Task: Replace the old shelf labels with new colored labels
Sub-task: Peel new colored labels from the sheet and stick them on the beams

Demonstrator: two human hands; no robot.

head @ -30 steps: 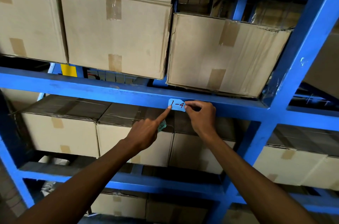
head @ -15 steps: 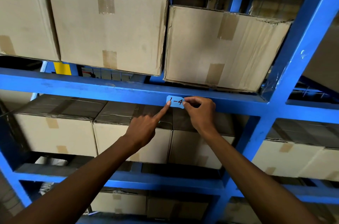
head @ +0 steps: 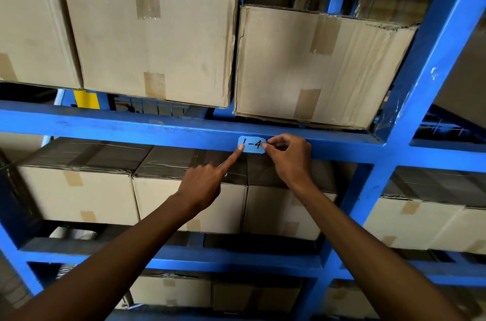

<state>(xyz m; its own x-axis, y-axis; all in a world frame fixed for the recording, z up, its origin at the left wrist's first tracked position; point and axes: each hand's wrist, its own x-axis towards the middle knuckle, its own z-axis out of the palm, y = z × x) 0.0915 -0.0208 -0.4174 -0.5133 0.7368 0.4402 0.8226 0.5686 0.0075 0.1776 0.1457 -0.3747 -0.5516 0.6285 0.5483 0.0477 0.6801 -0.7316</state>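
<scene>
I am seeing a light blue label (head: 252,144) marked "1-4" sitting on the front of the blue shelf beam (head: 131,128), near the picture's middle. My left hand (head: 202,184) is pointing toward 1 o'clock, 1 straight finger pressing the label's left end, the other fingers curled. My right hand (head: 289,157) is pinching the label's right edge at 3 o'clock. Cardboard boxes (head: 157,39) are sitting at 12 o'clock.

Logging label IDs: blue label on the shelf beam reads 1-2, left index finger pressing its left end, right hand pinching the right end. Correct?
Not quite. The head view shows the blue label reads 1-4, not 1-2. The rest holds: left hand presses its left end with the index finger, right hand pinches the right end, on the shelf beam.
</scene>
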